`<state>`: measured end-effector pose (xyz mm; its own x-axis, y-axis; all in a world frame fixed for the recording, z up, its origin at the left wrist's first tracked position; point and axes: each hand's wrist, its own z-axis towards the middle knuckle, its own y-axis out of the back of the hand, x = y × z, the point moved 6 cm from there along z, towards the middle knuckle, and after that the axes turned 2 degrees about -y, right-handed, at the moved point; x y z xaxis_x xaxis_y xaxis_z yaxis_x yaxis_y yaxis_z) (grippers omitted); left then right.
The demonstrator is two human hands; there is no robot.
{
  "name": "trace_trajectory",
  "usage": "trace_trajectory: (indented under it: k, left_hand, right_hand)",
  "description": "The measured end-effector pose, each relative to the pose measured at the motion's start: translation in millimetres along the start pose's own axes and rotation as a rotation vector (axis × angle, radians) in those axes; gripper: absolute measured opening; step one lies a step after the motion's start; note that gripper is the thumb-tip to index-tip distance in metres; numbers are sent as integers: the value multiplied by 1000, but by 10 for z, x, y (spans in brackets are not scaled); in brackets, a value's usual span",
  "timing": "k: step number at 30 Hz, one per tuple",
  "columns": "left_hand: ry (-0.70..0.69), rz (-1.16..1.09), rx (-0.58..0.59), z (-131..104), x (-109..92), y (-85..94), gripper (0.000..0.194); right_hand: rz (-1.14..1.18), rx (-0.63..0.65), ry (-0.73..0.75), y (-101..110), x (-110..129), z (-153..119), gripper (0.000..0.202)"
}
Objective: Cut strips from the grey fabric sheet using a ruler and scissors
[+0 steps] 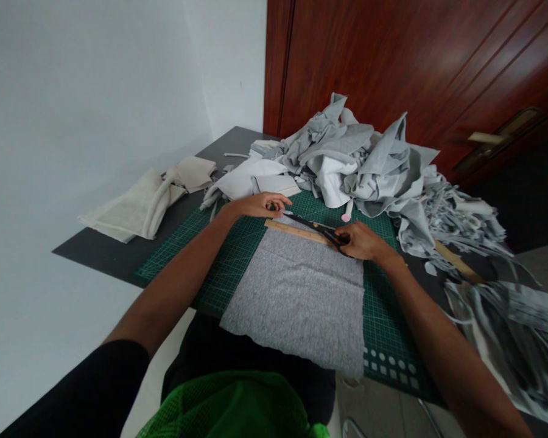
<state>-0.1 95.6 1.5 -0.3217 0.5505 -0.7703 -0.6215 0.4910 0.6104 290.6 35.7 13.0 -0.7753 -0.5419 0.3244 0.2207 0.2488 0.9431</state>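
My right hand (361, 241) is closed around the handles of black scissors (317, 225), whose blades point left along the far edge of a grey cloth (301, 292). At the cloth's far left corner, close to the scissor tips, is my left hand (261, 205). Its thumb reaches down to the cloth edge, and a gap shows between it and the stretched fingers. A wooden ruler (296, 231) lies across the cloth just on the near side of the blades. The cloth spreads over a green cutting mat (242, 255) and hangs past the table's front edge.
Behind the mat rises a heap of grey and white fabric (333, 152), with thin scraps (466, 213) on its right. Folded cream cloth (137, 204) lies at the left. Grey strips (516, 328) hang at the right. A wooden door (369, 61) stands behind the table.
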Motion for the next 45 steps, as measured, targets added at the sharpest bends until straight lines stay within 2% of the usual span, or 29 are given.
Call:
trace_trajectory:
  k: [6,13,21,32,41,45]
  left_hand:
    - [11,41,50,6,7,-48,58]
    - [11,56,17,15,-48,-91,58]
    - [-17,75,-5,38,-70,-90,45]
    - [-26,16,-17,66,-78,-157,50]
    - [-24,-9,-84,61,-83,-117,44]
    - [-20,-16,-79,65,-70,-123,45]
  right_hand:
    - [39,-3,7,-13,4,4,14]
    - [35,-6,4,-34,23,17,18]
    - [44,4,13,-45,3,18,16]
    - [17,15,-21,-36,10,17,17]
    - [-36,-16,-24,-7,38,15,16]
    - [-53,-26,-24,-15,36,19,18]
